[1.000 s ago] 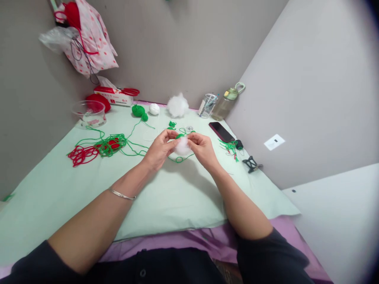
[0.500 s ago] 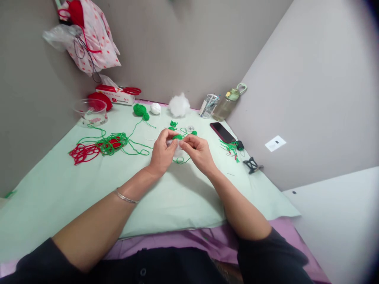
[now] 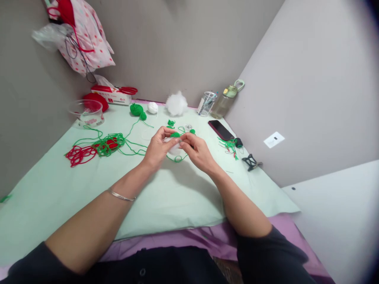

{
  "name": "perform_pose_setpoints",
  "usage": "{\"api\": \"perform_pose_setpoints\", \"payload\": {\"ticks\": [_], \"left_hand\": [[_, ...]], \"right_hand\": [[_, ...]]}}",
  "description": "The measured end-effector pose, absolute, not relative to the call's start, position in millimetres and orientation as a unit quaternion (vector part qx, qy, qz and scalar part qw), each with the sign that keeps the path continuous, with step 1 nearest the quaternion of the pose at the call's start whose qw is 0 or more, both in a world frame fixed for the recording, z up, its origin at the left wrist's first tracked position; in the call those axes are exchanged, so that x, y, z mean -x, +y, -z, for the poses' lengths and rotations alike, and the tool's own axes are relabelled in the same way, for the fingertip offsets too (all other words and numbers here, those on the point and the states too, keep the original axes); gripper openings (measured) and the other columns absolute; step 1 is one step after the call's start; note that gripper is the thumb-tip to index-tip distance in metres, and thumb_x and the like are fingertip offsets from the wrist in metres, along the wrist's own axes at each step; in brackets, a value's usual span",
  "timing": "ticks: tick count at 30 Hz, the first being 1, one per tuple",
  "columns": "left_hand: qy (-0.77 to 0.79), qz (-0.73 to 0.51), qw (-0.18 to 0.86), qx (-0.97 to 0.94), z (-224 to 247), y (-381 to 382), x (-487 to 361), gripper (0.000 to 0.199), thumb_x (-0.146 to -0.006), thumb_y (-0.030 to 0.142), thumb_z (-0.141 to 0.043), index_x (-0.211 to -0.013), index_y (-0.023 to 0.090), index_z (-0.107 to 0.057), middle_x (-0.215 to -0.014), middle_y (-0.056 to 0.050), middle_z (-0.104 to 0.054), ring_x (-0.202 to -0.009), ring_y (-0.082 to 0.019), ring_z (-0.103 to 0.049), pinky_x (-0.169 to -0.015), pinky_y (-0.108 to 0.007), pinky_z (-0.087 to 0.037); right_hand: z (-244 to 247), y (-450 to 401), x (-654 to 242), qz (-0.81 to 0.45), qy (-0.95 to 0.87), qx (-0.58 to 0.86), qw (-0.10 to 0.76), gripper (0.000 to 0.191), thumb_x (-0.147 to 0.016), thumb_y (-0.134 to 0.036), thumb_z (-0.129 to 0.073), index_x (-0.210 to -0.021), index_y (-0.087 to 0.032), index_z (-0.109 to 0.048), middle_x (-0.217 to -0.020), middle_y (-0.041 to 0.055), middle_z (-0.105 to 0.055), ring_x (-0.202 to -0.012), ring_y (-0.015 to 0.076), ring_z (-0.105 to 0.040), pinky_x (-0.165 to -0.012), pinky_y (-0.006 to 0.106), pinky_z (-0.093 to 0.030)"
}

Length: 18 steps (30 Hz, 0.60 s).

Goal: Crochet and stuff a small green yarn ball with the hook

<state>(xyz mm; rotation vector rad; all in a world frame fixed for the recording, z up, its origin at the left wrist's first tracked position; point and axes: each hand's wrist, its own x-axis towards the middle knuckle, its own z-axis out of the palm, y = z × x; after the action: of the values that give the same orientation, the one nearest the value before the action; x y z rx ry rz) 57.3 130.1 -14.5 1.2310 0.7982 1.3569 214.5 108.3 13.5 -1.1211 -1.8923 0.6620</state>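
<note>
Over the middle of the table my left hand [image 3: 157,149] is closed around a small green crocheted piece [image 3: 175,135], with its thumb laid along the near side. White stuffing [image 3: 174,146] shows just below that piece, between the hands. My right hand [image 3: 197,152] pinches at the stuffing with thumb and forefinger, touching the left thumb tip; the exact grip is partly hidden. Green yarn [image 3: 178,159] loops under the fingers. Beyond the hands lie small green pieces [image 3: 171,123] and a larger clump of white stuffing [image 3: 177,103].
Tangled red and green yarn [image 3: 109,144] lies left, near a clear plastic tub [image 3: 87,118]. Behind are a tissue box [image 3: 112,95], a green yarn ball [image 3: 136,109] and a white one [image 3: 152,107]. Rightward stand a cup [image 3: 206,104], a bottle [image 3: 224,103] and a phone [image 3: 220,130].
The whole view has shifted slightly left. My hands stay together, with the fingers slightly rearranged, and more of the green piece and white stuffing shows between them.
</note>
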Motion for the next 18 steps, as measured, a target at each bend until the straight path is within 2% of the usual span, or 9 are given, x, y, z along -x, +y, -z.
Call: {"api": "perform_pose_setpoints", "payload": {"ticks": [4,9,11,15,18], "left_hand": [[0.329,-0.564,0.547,-0.524,11.2,133.1,-53.4,0.029,-0.074,0.031,-0.079,-0.094,0.020,-0.062,-0.095,-0.001,-0.065,-0.085,-0.016,-0.061,-0.073,-0.026,-0.049],[0.312,-0.520,0.577,-0.546,3.6,135.6,-46.4,0.033,-0.072,0.035,-0.077,-0.100,0.019,-0.067,-0.099,-0.004,-0.069,-0.077,-0.017,-0.064,-0.067,-0.028,-0.050],[0.330,-0.529,0.558,-0.548,3.4,135.1,-45.9,0.030,-0.072,0.031,-0.076,-0.098,0.019,-0.068,-0.096,-0.003,-0.068,-0.074,-0.016,-0.062,-0.066,-0.028,-0.049],[0.383,-0.557,0.503,-0.539,5.2,131.4,-48.9,0.011,-0.072,0.020,-0.070,-0.081,0.019,-0.065,-0.079,0.001,-0.063,-0.071,-0.015,-0.055,-0.064,-0.026,-0.043],[0.396,-0.568,0.493,-0.527,6.5,128.7,-53.0,0.011,-0.072,0.016,-0.067,-0.080,0.020,-0.063,-0.075,0.003,-0.061,-0.069,-0.015,-0.054,-0.062,-0.026,-0.042]], "right_hand": [[-17.5,104.0,-210.9,-0.282,-0.736,0.445,0.425,0.007,-0.088,-0.025,-0.053,-0.082,-0.021,-0.054,-0.059,-0.0072,-0.040,-0.058,0.0125,-0.036,-0.064,0.029,-0.035],[-19.3,104.8,-207.3,-0.373,-0.667,0.421,0.488,0.008,-0.083,-0.028,-0.055,-0.080,-0.021,-0.056,-0.071,-0.0019,-0.056,-0.064,0.0136,-0.051,-0.063,0.028,-0.041],[-18.9,103.8,-206.4,-0.362,-0.678,0.426,0.478,0.007,-0.084,-0.026,-0.054,-0.079,-0.021,-0.055,-0.065,-0.0041,-0.051,-0.060,0.0123,-0.046,-0.061,0.027,-0.038],[-17.2,99.5,-204.4,-0.274,-0.745,0.436,0.424,0.003,-0.083,-0.020,-0.055,-0.080,-0.021,-0.053,-0.061,-0.0082,-0.031,-0.057,0.0104,-0.030,-0.057,0.026,-0.029],[-13.6,101.1,-203.7,-0.250,-0.757,0.440,0.414,0.005,-0.083,-0.020,-0.056,-0.080,-0.021,-0.052,-0.062,-0.0083,-0.027,-0.058,0.0103,-0.026,-0.057,0.026,-0.027]]}}
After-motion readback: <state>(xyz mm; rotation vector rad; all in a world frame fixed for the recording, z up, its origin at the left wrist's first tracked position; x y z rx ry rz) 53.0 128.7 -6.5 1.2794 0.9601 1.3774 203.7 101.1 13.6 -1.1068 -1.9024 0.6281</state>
